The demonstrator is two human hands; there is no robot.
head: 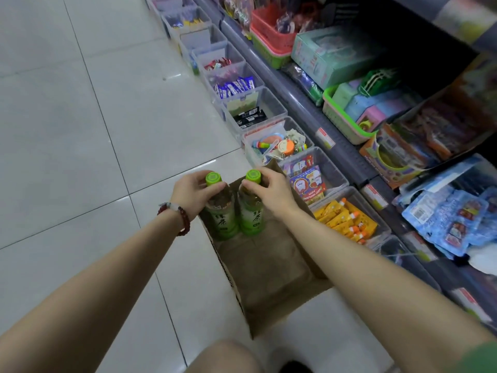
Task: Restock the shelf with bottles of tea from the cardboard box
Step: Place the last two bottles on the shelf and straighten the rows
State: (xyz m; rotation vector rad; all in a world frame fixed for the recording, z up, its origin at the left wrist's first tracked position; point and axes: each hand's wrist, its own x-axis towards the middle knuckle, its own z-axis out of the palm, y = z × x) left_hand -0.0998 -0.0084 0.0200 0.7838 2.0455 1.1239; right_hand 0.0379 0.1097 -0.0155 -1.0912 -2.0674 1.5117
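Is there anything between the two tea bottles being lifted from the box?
No. In the head view the left bottle and right bottle stand side by side, with only a narrow gap showing the cardboard box behind.

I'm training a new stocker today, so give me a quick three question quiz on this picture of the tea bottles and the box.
1. True or false: the cardboard box holds only the two tea bottles, with its other end bare.
2. Which hand wears the bead bracelet? A) left B) right
3. Fill in: each hand grips its bottle near the ____ cap.

Key:
1. True. The left bottle and right bottle stand side by side at the far end.
2. A. The left hand wears it; the right hand does not.
3. Green.
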